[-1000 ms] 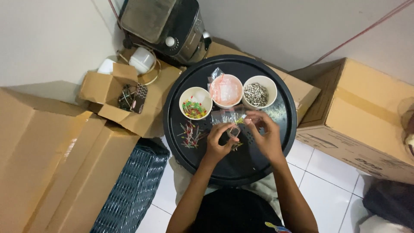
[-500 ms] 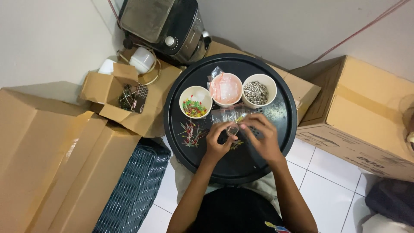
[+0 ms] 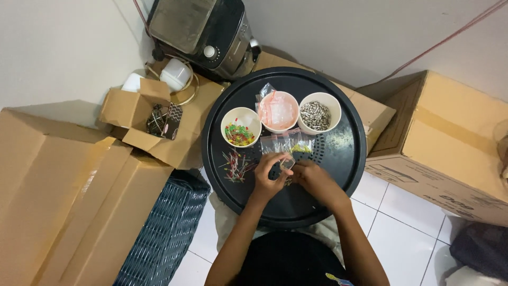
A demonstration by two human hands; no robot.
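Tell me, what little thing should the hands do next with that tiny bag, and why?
Probably slip a few pieces into the small clear bag. Both the left hand and right hand pinch it over the black tray, and loose red and green pieces lie just beside them.

a small clear plastic bag [image 3: 287,163] is held between the fingertips of the left hand [image 3: 269,177] and the right hand [image 3: 312,179], just above the black round tray [image 3: 346,159]. it is seen as a tiny see-through pouch, slightly crumpled; whatever is inside cannot be made out. just beyond it, a few more clear small bags [image 3: 286,143] are laid flat on the tray, overlapping, one with yellow-green bits at its right end. a loose scatter of thin red and green wire-legged parts [image 3: 237,165] is spread on the tray just left of the left hand.
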